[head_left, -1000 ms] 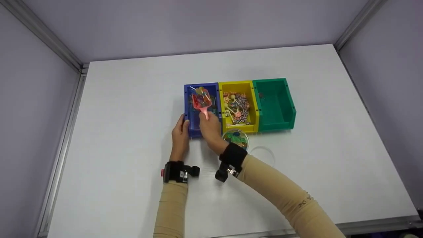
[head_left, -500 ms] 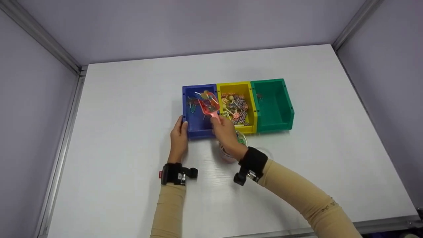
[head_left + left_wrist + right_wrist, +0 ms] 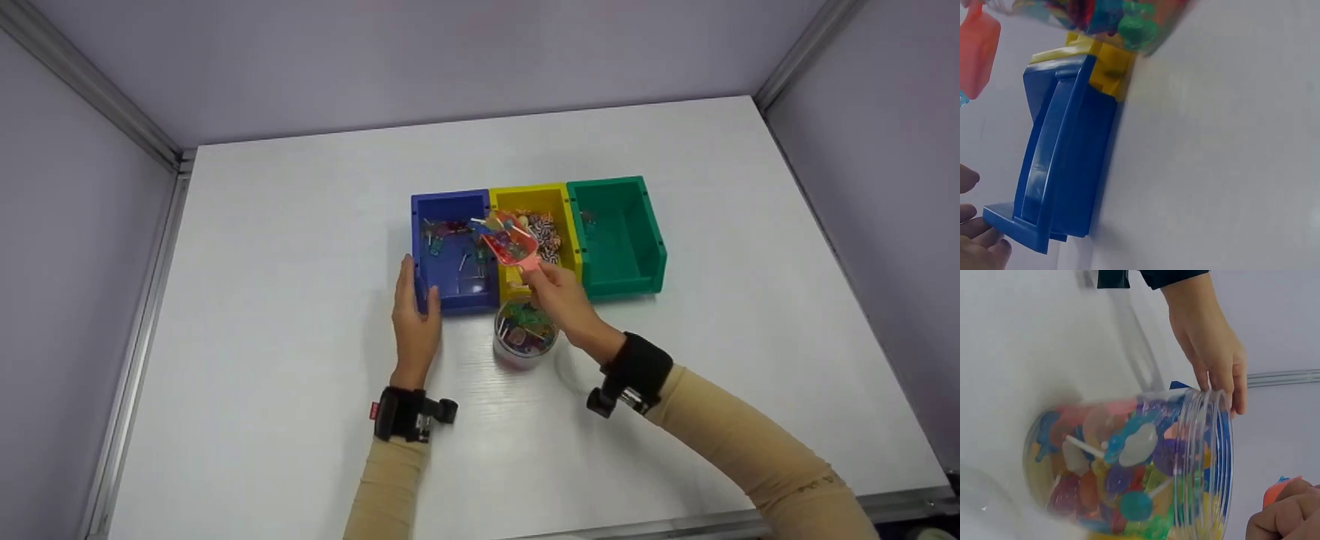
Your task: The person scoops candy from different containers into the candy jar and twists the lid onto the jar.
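Scoop of sweets is riding over the bins toward the jar

Near to far: the clear jar [image 3: 525, 335] is standing on the worktop [image 3: 262, 375] just in front of the yellow bin [image 3: 534, 196], already well filled with lollipops. The right hand [image 3: 564, 300] is pinching the handle of the pink scoop [image 3: 511, 246], its grip closed tight; the scoop looks light, stiff plastic, but its heaped load is loose and likely to spill if tipped, so the handle end seems the place to hold. The left hand [image 3: 414, 315] is resting straight-fingered against the blue bin [image 3: 452, 259]. The green bin [image 3: 616, 236] is sitting at the right. Compared with half a second ago, the scoop is now over the yellow bin instead of the blue one, and the jar is uncovered.
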Tool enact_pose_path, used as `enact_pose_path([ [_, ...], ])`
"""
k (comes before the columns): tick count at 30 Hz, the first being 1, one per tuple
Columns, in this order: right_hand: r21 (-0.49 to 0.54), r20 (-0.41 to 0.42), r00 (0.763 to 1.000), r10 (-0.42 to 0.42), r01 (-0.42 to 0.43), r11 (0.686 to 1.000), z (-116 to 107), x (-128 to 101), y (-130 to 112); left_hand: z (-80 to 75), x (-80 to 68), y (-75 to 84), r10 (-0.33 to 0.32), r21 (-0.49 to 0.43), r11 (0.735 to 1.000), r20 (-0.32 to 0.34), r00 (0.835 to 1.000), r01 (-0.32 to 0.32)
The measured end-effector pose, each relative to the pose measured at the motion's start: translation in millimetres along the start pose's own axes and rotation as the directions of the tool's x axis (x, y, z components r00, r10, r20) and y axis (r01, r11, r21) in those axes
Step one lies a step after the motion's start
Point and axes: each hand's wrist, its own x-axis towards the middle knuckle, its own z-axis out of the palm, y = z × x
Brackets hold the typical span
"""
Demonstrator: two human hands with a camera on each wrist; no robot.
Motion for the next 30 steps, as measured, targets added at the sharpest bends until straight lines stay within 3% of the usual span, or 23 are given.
enact_pose_path([
  [3,-0.045,0.014,1.0,0.008,-0.007,0.999,-12.3,-1.6,2.7,1.6,-11.6,7.6,0.048,0.021,0.999,0.024,0.999,-0.049],
  [6,-0.082,0.036,0.999,0.016,-0.013,0.997,-24.7,-3.0,5.8,3.7,-22.7,14.7,0.105,0.011,0.994,0.088,0.991,-0.106],
  [10,-0.108,0.084,0.996,0.002,0.007,0.994,-42.2,-5.2,12.0,7.9,-35.2,22.6,0.162,-0.075,0.986,0.228,0.96,-0.149],
  [14,-0.089,0.135,0.99,-0.026,0.039,0.995,-59.3,-7.5,17.4,14.7,-44.7,27.4,0.139,-0.196,0.978,0.358,0.923,-0.072],
  [18,-0.093,0.192,0.979,-0.06,0.079,0.992,-74.2,-9.0,21.8,23.2,-49.6,27.8,0.113,-0.245,0.97,0.42,0.9,-0.007],
  [25,-0.11,0.304,0.946,-0.11,0.149,0.983,-100.8,-13.8,26.7,35.5,-48.5,26.7,0.097,-0.234,0.972,0.492,0.865,0.024],
  [30,-0.124,0.419,0.901,-0.109,0.176,0.976,-115.6,-16.6,32.2,37.8,-46.9,27.1,0.031,-0.2,0.976,0.527,0.849,0.089],
])
